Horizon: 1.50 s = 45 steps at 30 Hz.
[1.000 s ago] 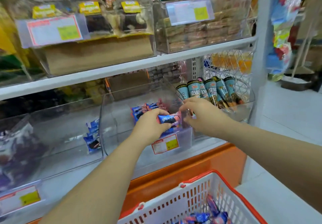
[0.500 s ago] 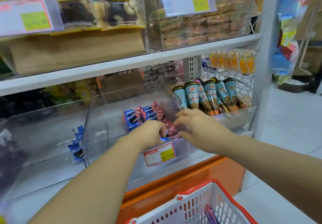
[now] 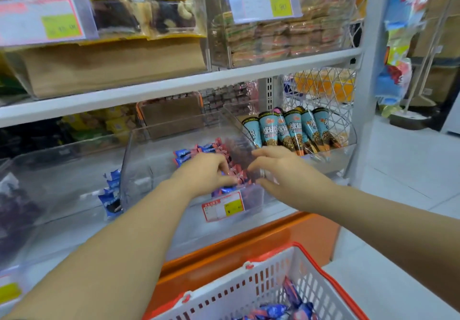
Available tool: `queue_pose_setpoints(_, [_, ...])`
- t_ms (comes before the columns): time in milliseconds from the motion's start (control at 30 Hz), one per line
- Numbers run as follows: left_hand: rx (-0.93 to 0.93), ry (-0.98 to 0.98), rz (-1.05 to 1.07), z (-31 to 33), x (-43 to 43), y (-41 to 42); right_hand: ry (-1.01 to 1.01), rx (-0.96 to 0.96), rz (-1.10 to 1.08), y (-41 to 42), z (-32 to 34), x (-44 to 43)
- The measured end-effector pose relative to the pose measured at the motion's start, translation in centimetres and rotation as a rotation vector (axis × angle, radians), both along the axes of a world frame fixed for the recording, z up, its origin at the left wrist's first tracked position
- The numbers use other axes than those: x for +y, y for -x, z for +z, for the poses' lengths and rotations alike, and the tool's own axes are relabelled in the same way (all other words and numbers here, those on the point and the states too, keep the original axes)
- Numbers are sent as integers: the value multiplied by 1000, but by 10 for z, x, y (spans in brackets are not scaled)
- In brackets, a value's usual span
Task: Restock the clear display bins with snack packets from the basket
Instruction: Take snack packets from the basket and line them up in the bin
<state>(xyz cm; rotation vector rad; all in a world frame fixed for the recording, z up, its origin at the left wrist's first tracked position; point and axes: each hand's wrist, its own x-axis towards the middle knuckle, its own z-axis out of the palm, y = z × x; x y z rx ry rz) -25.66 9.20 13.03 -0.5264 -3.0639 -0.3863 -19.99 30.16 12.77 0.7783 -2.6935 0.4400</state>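
Pink-and-blue foil snack packets (image 3: 240,175) under left fingertips (image 3: 221,168): left hand (image 3: 209,173) curled over them, pressing row at front of clear plastic display bin (image 3: 149,170). Right hand (image 3: 283,170) bent fingers touch row's right end; pinch or mere touch, cannot tell. Change: packet held raised above row one second ago now down among others; both hands lower. Means one more packet stocked, bin far from full. White slotted basket with red rim (image 3: 249,290) below holds more packets (image 3: 276,311); likely next reach there.

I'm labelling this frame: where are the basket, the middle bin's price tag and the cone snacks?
basket (image 3: 258,287), head view, white slotted wall.
price tag (image 3: 222,207), head view, label's centre.
cone snacks (image 3: 293,130), head view, a blue wrapper.
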Motion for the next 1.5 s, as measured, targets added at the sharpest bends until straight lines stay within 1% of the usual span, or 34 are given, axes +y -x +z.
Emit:
queue_pose_setpoints(67, [165, -93, -29, 5, 3, -25, 60, 66, 39, -15, -3, 9])
queue_pose_setpoints(133, [325, -228, -82, 3, 6, -58, 126, 79, 54, -36, -14, 20])
queue_pose_setpoints(200, [402, -345, -150, -11, 10, -93, 150, 20, 41, -60, -34, 29])
queue_pose_setpoints(233, [397, -363, -173, -23, 13, -110, 145, -28, 37, -72, -48, 32])
queue_pose_setpoints(300, [279, -294, -189, -56, 20, -137, 71, -192, 34, -88, -82, 38])
queue_pose_setpoints(400, [-23, -117, -206, -115, 33, -165, -180, -548, 9, -107, -134, 39])
queue_pose_setpoints(467, [-223, -54, -190, -152, 37, -180, -289, -692, 0, -116, -161, 39])
queue_pose_setpoints(533, [-371, 52, -194, -186, 40, -196, -384, -804, 14, -126, -188, 36])
queue_pose_setpoints(600, [-479, 187, -235, -216, 40, -208, -490, -886, 45, -137, -218, 31])
queue_pose_setpoints(667, [-567, 262, -248, -238, 38, -216, -568, -923, 44, -144, -249, 26])
queue_pose_setpoints(800, [-656, 304, -250, -264, 32, -230, -573, -959, -67, -150, -289, 21])
queue_pose_setpoints(900, [-713, 317, -255, -275, 30, -238, -575, -971, -123, -157, -304, 18])
queue_pose_setpoints(1000, [-709, 318, -252, -278, 30, -238, -559, -976, -138, -160, -308, 14])
queue_pose_setpoints(1100, [-719, 314, -237, -273, 29, -237, -523, -972, -108, -151, -295, 11])
queue_pose_setpoints(1167, [-713, 264, -190, -266, 27, -233, -466, -987, -84, -142, -278, 9])
queue_pose_setpoints(1267, [-690, 62, -51, -246, 26, -218, -345, -969, -35, -129, -245, 10])
queue_pose_setpoints(1333, [-641, -63, 14, -222, 26, -208, -260, -927, -1, -121, -214, 10])
queue_pose_setpoints(1433, [-544, -220, 6, -178, 27, -197, -147, -781, 17, -109, -164, 11])
queue_pose_setpoints(1500, [-422, -312, 19, -148, 27, -190, -80, -662, 13, -100, -129, 13])
